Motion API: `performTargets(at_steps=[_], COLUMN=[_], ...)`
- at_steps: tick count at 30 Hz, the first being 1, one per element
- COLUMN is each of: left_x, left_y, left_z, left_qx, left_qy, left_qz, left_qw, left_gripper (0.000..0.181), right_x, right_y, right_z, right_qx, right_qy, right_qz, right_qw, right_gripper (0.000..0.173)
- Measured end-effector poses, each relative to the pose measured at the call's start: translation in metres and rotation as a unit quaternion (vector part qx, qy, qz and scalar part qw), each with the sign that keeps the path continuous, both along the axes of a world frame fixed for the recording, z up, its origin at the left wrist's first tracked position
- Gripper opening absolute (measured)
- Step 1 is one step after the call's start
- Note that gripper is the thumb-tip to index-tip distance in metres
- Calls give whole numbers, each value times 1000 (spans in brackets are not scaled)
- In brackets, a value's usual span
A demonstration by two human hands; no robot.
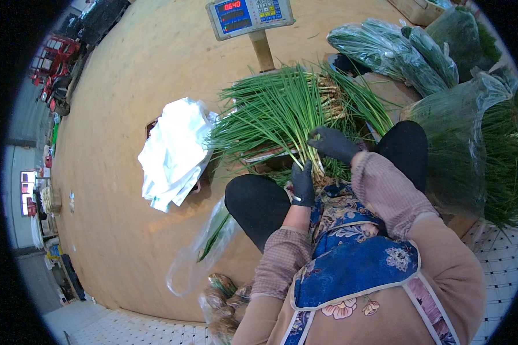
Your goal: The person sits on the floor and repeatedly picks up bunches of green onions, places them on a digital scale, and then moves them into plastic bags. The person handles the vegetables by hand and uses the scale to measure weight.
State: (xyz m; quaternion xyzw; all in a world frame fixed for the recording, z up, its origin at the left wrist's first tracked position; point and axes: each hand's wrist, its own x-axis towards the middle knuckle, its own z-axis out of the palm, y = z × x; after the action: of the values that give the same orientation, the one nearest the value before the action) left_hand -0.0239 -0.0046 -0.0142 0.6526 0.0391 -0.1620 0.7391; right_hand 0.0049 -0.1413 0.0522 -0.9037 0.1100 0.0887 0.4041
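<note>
My left hand (302, 184), in a dark glove, grips a bunch of green onions (307, 151) low on the pale stalks, just above the roots. The bunch stands over my lap with its green tops fanned away from me. My right hand (336, 144), also gloved, has its fingers curled against the stalks on the right side; whether it pinches one is unclear. Beyond the bunch, a pile of green onions (263, 103) lies before the scale's post, roots to the right. A digital scale display (250, 17) with lit red digits stands behind it.
White plastic bags (177, 151) lie in a stack on the left. Nearer me are a clear bag (207, 246) with a few green leaves and several bagged bundles (224, 302). Large clear bags of greens (453, 142) crowd the right side. Wrapped greens (384, 47) lie behind them.
</note>
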Motion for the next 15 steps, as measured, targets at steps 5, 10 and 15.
performTargets(at_steps=[5, 10, 15], left_x=[1, 0, 2], left_y=[6, 0, 0], left_z=[-7, 1, -11], left_qx=[-19, -58, -59], left_qy=[-9, 20, 17], left_qz=[7, 19, 9], left_qw=[1000, 998, 998], left_gripper=[19, 19, 17], right_x=[18, 18, 11], right_y=[16, 15, 20], right_z=[-18, -26, -21], right_qx=[-38, -13, 5], right_qy=[-10, 25, -63], right_qz=[60, 32, 38], right_qw=[997, 999, 997], right_gripper=[26, 24, 21])
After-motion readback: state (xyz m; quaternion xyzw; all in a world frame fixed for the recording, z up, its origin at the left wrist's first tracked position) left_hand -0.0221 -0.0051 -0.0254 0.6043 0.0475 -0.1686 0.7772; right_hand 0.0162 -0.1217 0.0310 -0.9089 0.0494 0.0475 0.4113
